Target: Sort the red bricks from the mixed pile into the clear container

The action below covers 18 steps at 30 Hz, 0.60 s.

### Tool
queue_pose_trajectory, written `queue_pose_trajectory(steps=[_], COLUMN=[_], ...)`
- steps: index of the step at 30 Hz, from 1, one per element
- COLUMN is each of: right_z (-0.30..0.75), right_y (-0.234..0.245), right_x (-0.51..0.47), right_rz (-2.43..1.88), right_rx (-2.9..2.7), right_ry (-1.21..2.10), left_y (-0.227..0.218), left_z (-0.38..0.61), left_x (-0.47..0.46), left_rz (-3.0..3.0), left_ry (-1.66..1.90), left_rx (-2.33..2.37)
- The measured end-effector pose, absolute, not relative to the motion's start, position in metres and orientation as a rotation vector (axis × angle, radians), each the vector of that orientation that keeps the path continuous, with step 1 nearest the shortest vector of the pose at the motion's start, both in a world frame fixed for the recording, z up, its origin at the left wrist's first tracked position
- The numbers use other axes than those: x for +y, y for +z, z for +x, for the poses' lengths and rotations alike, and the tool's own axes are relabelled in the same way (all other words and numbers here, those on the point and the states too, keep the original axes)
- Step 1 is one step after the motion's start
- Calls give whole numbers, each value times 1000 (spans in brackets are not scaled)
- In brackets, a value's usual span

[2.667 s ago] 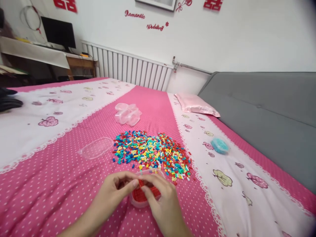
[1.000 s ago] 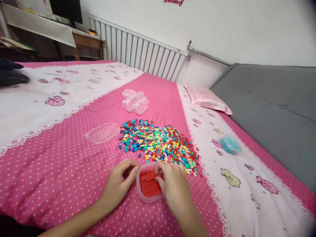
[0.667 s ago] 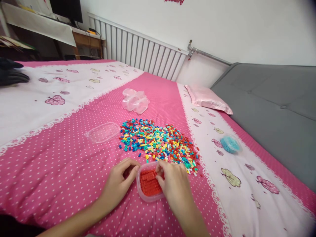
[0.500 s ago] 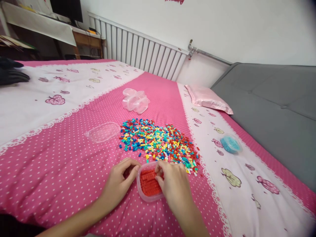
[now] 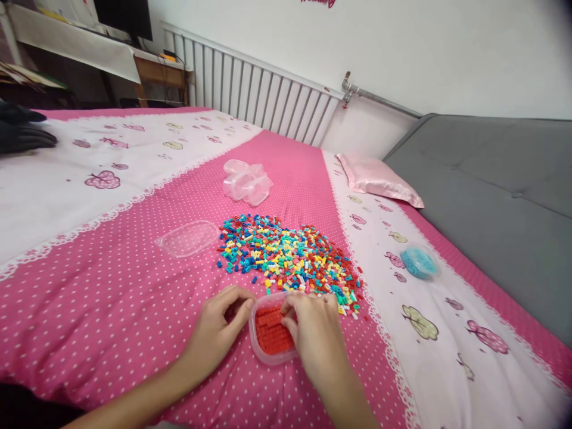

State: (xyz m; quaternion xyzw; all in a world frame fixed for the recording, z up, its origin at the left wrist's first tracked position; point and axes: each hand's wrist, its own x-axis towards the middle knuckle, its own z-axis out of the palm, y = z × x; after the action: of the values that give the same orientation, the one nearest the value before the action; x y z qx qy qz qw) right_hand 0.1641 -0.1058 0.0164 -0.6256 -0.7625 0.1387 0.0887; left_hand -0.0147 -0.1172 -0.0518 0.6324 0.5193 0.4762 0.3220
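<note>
A clear plastic container (image 5: 264, 358) stands on the pink bedspread, with red toy bricks (image 5: 272, 339) packed in rows inside it. At its left rim, my left hand (image 5: 224, 314) is closed, thumb and fingers pinching the edge. Over the right side, my right hand (image 5: 313, 326) reaches in with thumb and fingers pinched on a red brick, mostly hidden by the fingers. Just beyond the container spreads a pile of small mixed-colour bricks (image 5: 286, 253).
A clear lid (image 5: 190, 239) lies left of the pile. Several stacked clear containers (image 5: 247, 182) are behind it. A tub of blue pieces (image 5: 419, 262) sits to the right. Farther off are a pink pillow (image 5: 379, 180), a grey headboard (image 5: 491, 161) and a black glove (image 5: 22, 131).
My right fingers have shifted slightly inside the container. My left hand keeps its place at the rim, and the whole view has moved a little.
</note>
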Motion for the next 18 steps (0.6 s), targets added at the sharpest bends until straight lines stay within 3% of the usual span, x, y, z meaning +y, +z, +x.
queue_pose_trajectory(steps=[18], right_z=[172], right_y=[9], right_x=[-106], right_rz=[-1836], right_rx=[-2217], right_ry=[395], left_y=[-53], left_z=[-16], left_x=[-119], left_rz=[1659], left_ry=[1255], left_rx=[1344])
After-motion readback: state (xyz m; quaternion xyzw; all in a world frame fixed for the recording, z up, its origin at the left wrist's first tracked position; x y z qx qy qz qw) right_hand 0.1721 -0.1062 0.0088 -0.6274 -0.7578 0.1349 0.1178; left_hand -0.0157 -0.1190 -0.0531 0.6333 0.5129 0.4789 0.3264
